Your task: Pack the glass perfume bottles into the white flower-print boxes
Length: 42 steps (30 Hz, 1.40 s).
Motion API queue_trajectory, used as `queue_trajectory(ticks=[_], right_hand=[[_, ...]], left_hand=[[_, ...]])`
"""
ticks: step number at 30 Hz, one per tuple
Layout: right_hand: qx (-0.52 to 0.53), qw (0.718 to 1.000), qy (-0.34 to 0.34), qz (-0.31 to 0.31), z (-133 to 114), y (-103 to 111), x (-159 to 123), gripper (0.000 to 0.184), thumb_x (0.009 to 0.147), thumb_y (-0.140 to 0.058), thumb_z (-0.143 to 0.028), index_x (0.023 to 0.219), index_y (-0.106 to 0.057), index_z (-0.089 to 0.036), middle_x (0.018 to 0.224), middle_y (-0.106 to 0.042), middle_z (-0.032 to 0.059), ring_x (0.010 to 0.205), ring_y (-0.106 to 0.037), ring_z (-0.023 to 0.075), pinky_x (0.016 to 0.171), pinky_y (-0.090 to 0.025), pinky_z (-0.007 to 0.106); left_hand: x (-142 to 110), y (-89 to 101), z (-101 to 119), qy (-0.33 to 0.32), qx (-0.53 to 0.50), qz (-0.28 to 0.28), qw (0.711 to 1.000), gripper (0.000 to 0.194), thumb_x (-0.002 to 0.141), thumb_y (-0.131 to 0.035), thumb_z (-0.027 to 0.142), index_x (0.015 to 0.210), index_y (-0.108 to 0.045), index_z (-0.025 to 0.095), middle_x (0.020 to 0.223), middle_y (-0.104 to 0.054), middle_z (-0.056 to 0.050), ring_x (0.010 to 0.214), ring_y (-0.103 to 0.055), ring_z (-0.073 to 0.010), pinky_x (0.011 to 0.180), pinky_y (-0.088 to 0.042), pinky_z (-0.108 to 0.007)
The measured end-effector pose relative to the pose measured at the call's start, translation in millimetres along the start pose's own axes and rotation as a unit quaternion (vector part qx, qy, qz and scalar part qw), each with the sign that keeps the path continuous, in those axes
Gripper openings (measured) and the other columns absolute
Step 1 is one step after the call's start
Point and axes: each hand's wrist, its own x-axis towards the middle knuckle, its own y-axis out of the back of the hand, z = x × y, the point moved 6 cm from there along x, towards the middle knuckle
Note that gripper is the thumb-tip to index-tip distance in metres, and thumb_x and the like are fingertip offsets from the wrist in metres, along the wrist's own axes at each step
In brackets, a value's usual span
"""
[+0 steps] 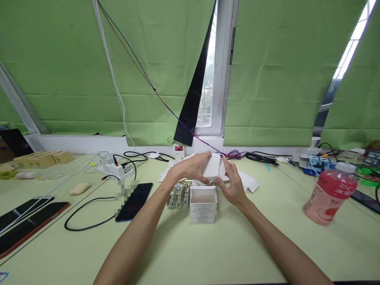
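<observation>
Both my hands grip a small white cardboard box (211, 168), held above the table. On its left side, my left hand (192, 168) has the thumb below and the fingers along the top. At the box's right end, by a flap, my right hand (233, 180) pinches with thumb and fingers. Right below stands another white box (203, 209), upright, its top open and small print on its front. Behind and left of it lie several silvery foil packets (179, 194). Flattened white cardboard pieces (248, 182) lie behind my hands.
A pink drink bottle (330, 196) stands at the right. To the left are a dark phone (135, 201), a black cable (80, 228), a white power strip (114, 170) and larger dark devices (32, 223). Cardboard boxes (44, 158) and coiled black cables (261, 158) lie along the back.
</observation>
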Motion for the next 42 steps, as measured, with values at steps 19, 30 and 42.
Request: queue_trajectory(ticks=[19,30,42], right_hand=[[-0.012,1.0,0.012,-0.005,-2.9,-0.2,-0.5,0.072,0.095,-0.051,-0.045,0.158,-0.018,-0.028,0.136,-0.045,0.0146,0.123,-0.049,0.0301,0.093,-0.053,0.046],[-0.005,1.0,0.004,-0.007,-2.7,0.2,-0.3,0.072,0.095,-0.052,-0.044,0.157,-0.019,-0.029,0.136,-0.044,0.0135,0.124,-0.048,0.0295,0.096,-0.051,0.047],[-0.012,1.0,0.02,-0.003,-4.5,1.3,0.7,0.071,0.096,-0.053,-0.043,0.157,-0.02,-0.028,0.137,-0.043,0.0133,0.126,-0.048,0.0286,0.099,-0.049,0.046]], left_hand=[[1.1,-3.3,-1.0,-0.014,-0.01,-0.017,1.0,0.087,0.065,-0.077,0.046,0.14,-0.041,0.023,0.133,-0.059,-0.009,0.121,-0.053,-0.0318,0.091,-0.046,-0.035],[1.6,-3.3,-1.0,-0.025,-0.015,-0.015,0.999,0.087,0.066,-0.076,0.046,0.142,-0.039,0.023,0.135,-0.058,-0.009,0.121,-0.052,-0.0317,0.092,-0.046,-0.036],[1.8,-3.9,-5.0,0.014,-0.02,-0.021,0.999,0.084,0.063,-0.077,0.048,0.135,-0.041,0.023,0.122,-0.06,-0.011,0.111,-0.055,-0.0322,0.084,-0.045,-0.035]])
